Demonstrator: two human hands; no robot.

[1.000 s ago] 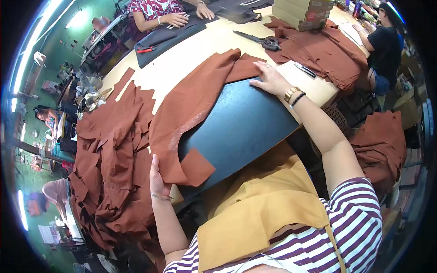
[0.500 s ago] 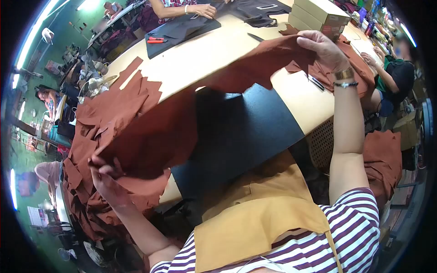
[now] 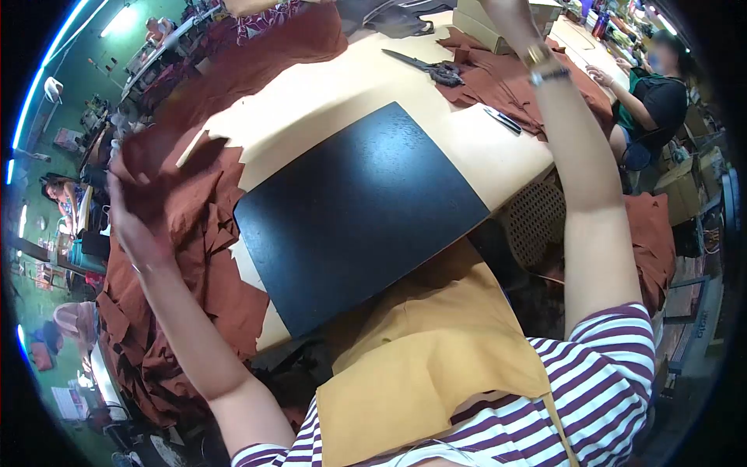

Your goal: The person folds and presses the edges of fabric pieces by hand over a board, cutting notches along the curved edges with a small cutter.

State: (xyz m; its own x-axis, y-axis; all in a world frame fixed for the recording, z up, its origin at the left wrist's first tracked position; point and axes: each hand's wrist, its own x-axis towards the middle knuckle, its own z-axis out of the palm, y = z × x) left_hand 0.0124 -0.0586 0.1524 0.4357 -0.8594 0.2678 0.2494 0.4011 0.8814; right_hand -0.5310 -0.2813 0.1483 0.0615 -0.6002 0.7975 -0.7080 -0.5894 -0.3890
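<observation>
At the left, my left hand (image 3: 142, 214) is raised over a heap of reddish-brown leather pieces (image 3: 210, 233). Its fingers are dark and smeared by motion, so their grip is unclear. A large reddish-brown leather piece (image 3: 268, 58) stretches from near those fingers toward the far side of the table, blurred at its left part. My right hand (image 3: 510, 17) reaches to the top edge by a cardboard box, and its fingers are out of frame. Between my arms lies a black board (image 3: 362, 214), bare on top, at the front edge of the pale table (image 3: 311, 93).
Black-handled scissors (image 3: 428, 68) lie beyond the board. A pen-like tool (image 3: 503, 120) rests near more brown leather (image 3: 506, 82) on the right. The cardboard box (image 3: 476, 25) stands at the back. A co-worker (image 3: 654, 101) sits at right; another person's patterned clothing (image 3: 264, 19) shows behind the leather.
The leather piece, earlier stretched between both hands above the board, now extends to the far left, away from my right hand. Both hands have moved up in view, uncovering the board and scissors.
</observation>
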